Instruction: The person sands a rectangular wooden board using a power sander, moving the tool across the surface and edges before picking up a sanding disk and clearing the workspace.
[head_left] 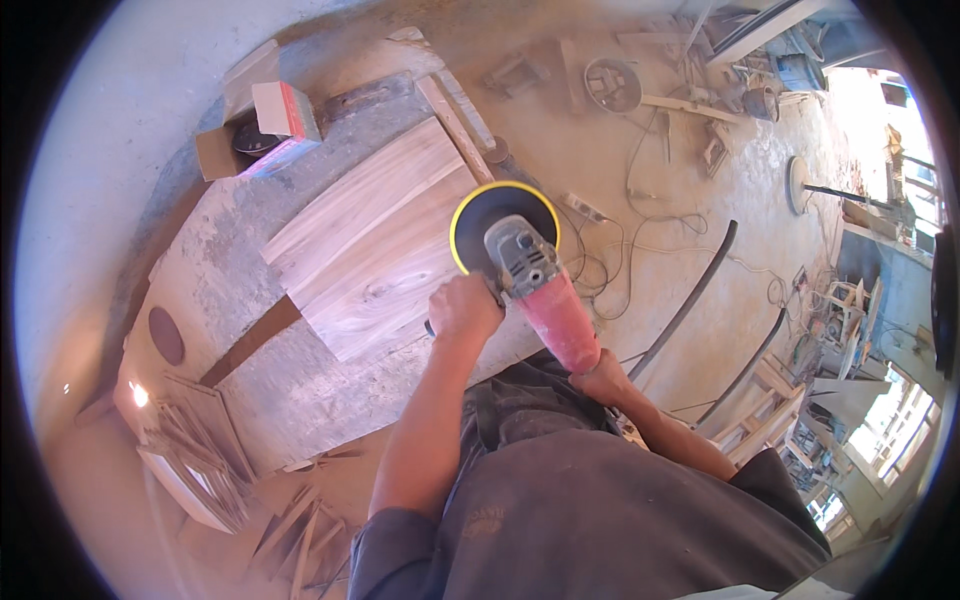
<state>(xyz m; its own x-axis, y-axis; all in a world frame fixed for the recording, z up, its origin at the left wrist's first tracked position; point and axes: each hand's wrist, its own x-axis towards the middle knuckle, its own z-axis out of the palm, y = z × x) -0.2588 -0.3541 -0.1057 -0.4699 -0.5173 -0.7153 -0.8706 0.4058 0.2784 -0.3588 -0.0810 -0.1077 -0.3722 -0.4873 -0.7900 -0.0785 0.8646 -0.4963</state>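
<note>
A red and grey angle sander with a round black pad rimmed in yellow is held in front of my body. My left hand is closed around its side handle near the head. At the rear end of the red body, my right hand grips the tool, its fingers partly hidden. The pad overlaps the right edge of a pale wooden panel in this view; whether it touches the wood I cannot tell. The panel lies flat on a worn grey worktable.
An open cardboard box stands at the table's far left, and a brown sanding disc lies near the left end. Cables loop over the dusty floor on the right. Wood offcuts and stacked boards sit at the lower left.
</note>
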